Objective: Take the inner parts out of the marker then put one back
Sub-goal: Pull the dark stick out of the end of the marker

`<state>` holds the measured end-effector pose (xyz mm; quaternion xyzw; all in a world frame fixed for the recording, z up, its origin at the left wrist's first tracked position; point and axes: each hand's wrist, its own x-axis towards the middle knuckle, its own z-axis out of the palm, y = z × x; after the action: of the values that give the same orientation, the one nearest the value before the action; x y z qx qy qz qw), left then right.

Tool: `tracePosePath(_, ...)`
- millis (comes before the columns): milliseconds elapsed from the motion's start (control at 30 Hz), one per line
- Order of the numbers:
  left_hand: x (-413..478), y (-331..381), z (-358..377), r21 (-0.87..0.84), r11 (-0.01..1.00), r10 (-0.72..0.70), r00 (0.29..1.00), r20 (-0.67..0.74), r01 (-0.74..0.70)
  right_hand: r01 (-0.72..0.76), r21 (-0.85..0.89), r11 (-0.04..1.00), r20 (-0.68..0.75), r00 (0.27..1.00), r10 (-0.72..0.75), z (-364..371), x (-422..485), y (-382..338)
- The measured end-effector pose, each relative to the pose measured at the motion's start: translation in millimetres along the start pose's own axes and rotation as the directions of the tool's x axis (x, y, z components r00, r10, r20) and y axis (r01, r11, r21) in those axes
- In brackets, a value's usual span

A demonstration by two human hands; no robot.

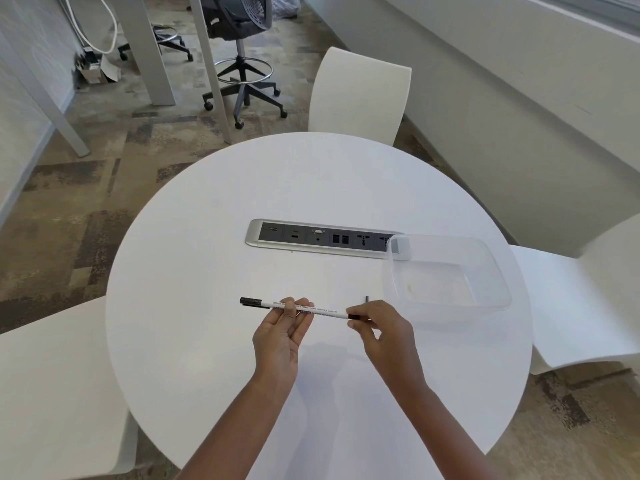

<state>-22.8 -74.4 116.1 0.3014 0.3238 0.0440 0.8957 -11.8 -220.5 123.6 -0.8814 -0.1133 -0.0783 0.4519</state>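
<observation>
Dial: the table top, with the wearer at 6 o'clock.

1. Table (pixel 207 341). Round and white.
2. Marker (pixel 325 311). The task's thing. It is held level above the table, just to the 6 o'clock side of centre, with its axis running 9 to 3. The barrel is white, with a black cap (pixel 251 301) on the 9 o'clock end. This is judged to be a pulling hold, one hand steadying and the other drawing a part out along the axis.
3. Left hand (pixel 277 336). Palm up, with fingers curled under and round the barrel and thumb closing over it. It grips near the capped half and is judged to be the anchor.
4. Printing on the barrel. Two lines of small black capitals. The end appears to read "LABS ETC"; the rest is too small to read, and no brand can be made out.
5. Right hand (pixel 381 330). Fingertips and thumb pinch the black end piece at the 3 o'clock tip of the barrel.
6. Small dark part (pixel 366 299). It sits on the table just to the 12 o'clock side of the right hand. It may be from the marker, but it is too small to identify.
7. Socket panel (pixel 322 239). Set into the table's centre, grey with a silver frame. No markings can be read.
8. Clear plastic container (pixel 498 271). At about 3 o'clock, its far corner overlapping the panel. It is within reach of the right hand and is likely meant to take the removed parts.
</observation>
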Motion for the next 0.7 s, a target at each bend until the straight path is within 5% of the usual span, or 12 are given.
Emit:
tracePosePath(167,-1,-3,-1,-0.009,1.0,-0.009,1.0,-0.002,0.009,-0.011,-0.032,0.999,-0.038,0.999,0.009,1,-2,2)
tracePosePath(267,-1,-3,-1,0.018,1.0,0.007,1.0,0.004,-0.007,-0.293,0.108,0.95,0.071,0.955,0.287,2,1,1)
tracePosePath(333,-1,-3,-3,0.042,0.999,0.016,1.0,0.001,-0.016,-0.511,0.276,0.814,0.229,0.858,0.46,-1,8,0)
tracePosePath(400,-1,-3,-5,0.042,0.999,0.013,1.0,-0.01,-0.012,-0.593,0.355,0.723,0.326,0.803,0.498,-5,11,0)
tracePosePath(533,-1,-1,-5,0.022,1.0,0.004,1.0,-0.024,-0.003,-0.44,0.249,0.863,0.2,0.895,0.398,-2,4,-2)
tracePosePath(700,1,2,-2,0.004,1.0,-0.001,1.0,-0.018,0.001,-0.031,-0.007,0.999,0.013,0.999,0.031,3,-6,0)
